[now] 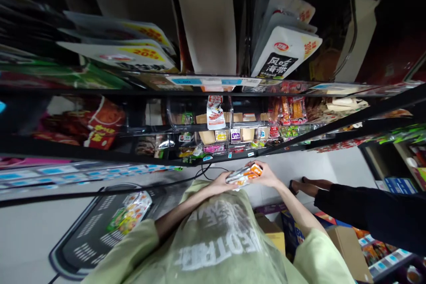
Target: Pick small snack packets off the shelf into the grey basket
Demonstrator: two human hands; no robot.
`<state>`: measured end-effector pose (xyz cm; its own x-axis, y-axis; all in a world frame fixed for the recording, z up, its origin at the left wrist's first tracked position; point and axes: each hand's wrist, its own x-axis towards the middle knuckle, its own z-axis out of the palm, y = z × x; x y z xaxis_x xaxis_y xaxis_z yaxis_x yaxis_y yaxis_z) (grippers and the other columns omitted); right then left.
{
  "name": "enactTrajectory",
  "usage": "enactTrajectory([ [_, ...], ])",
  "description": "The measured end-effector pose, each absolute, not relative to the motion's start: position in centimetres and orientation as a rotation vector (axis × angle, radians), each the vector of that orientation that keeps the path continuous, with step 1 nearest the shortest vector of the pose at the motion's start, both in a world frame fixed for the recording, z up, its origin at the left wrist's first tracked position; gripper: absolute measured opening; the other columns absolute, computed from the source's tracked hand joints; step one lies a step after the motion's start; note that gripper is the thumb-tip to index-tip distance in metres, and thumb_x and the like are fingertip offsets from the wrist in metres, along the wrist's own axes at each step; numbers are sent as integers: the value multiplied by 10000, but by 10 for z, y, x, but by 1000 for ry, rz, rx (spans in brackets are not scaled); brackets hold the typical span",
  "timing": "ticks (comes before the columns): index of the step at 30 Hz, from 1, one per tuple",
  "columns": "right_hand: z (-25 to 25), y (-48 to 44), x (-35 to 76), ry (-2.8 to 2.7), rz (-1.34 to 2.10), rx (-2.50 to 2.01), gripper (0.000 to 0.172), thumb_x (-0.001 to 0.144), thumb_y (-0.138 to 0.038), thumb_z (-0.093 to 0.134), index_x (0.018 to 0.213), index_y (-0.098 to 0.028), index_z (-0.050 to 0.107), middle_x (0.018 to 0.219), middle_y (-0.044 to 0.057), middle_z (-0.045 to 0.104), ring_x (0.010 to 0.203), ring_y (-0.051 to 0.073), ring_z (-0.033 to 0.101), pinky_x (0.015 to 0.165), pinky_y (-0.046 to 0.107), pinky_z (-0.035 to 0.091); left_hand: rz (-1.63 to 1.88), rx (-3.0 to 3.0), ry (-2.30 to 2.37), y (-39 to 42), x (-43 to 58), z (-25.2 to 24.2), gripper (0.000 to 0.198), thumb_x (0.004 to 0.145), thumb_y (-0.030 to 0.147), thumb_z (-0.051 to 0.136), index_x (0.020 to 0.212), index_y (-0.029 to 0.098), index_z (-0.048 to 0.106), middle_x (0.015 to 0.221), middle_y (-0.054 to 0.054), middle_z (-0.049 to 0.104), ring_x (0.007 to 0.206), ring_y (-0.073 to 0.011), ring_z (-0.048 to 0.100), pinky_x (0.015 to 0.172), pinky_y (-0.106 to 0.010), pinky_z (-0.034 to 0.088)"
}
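A small stack of white-and-orange snack packets (pixel 244 175) is held between my two hands in front of my chest. My left hand (pixel 219 183) grips its left end. My right hand (pixel 265 175) is closed around the right end, with fingers over the top edge. Just beyond the hands is the low shelf edge, with small cardboard boxes (pixel 207 136) and colourful packets behind clear dividers. One white-and-red packet (pixel 215 113) stands upright above those boxes. The print on the held packets is too small to read.
A dark shopping basket (pixel 89 226) with colourful snack bags (pixel 131 213) is on the floor at left. Higher up, a shelf holds white packets (pixel 282 53). Another person (pixel 362 208) stands at right, near cardboard boxes (pixel 348 248). A black cable (pixel 149 188) runs across the left side.
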<state>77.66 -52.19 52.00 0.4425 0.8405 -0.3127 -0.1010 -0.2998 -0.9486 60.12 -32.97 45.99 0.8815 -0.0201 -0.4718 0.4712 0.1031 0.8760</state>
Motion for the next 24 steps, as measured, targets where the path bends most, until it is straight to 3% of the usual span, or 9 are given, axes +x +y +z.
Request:
enactTrajectory([
  [5,501,-522,821,-680,560,-1869,525,658,-384,898,1103,-196,692,1114,67,751,971,227,709,895,360,593,-153,1224,471,-328,603,456,665,768,458,836,1318,194,574,1363,-152,697,1186,-311,682,1004,-419,525],
  [11,455,-499,883,-1019,90,-2160,286,807,-311,749,1073,-208,720,1237,109,725,1132,248,695,1002,373,572,-229,1190,561,-318,581,450,518,779,419,810,1191,173,616,1174,-124,747,987,-268,703,858,-384,543],
  [18,440,-456,930,-1413,161,-2609,413,906,-243,688,1317,-220,684,1412,128,661,1288,287,597,999,363,534,-139,1246,634,-307,564,450,417,788,437,799,1092,187,662,1025,-71,758,921,-255,702,800,-353,532],
  [24,443,-424,946,-1650,415,-2743,489,916,-144,711,1394,-213,638,1345,127,698,1165,219,641,966,290,478,-128,1279,681,-298,553,440,568,725,606,824,1090,195,682,1012,-83,761,912,-264,720,804,-372,549],
])
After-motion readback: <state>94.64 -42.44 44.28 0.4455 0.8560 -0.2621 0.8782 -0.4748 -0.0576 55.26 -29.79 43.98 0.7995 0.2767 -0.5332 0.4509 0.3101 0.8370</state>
